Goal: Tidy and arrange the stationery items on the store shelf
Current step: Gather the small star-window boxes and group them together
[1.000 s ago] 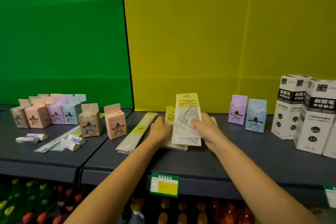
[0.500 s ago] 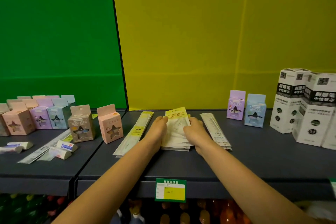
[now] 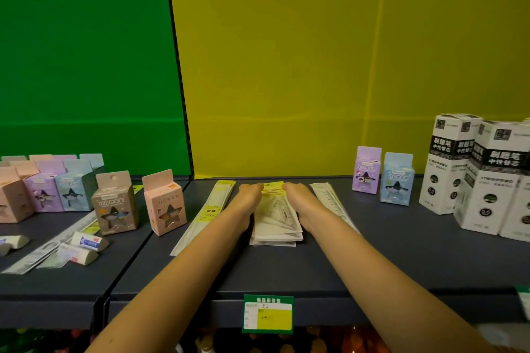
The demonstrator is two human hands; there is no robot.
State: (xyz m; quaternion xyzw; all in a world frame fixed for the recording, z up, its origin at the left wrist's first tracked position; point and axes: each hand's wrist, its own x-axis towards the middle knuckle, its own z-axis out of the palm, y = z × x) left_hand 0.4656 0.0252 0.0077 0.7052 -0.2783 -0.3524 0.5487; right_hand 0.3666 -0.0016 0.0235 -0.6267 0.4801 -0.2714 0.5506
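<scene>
Stack of flat packets [image 3: 275, 222] lies flat at mid-shelf [image 3: 387, 261]. Left hand [image 3: 248, 199] and right hand [image 3: 299, 200] flank the stack, fingers [image 3: 256, 188] stretched out, not curled, tips touching its far yellow end. Long ruler pack [image 3: 205, 216] just left of stack, another ruler pack [image 3: 329, 199] just right. Pink star box [image 3: 164, 203] further left.

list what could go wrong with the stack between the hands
The stack of packs is uneven at its near end; pressed by the left hand and right hand, the sleeves may slip or buckle.
The right forearm passes over the ruler pack; drawing back could drag it askew.
The left forearm sits beside the long ruler packs and might nudge them.
</scene>
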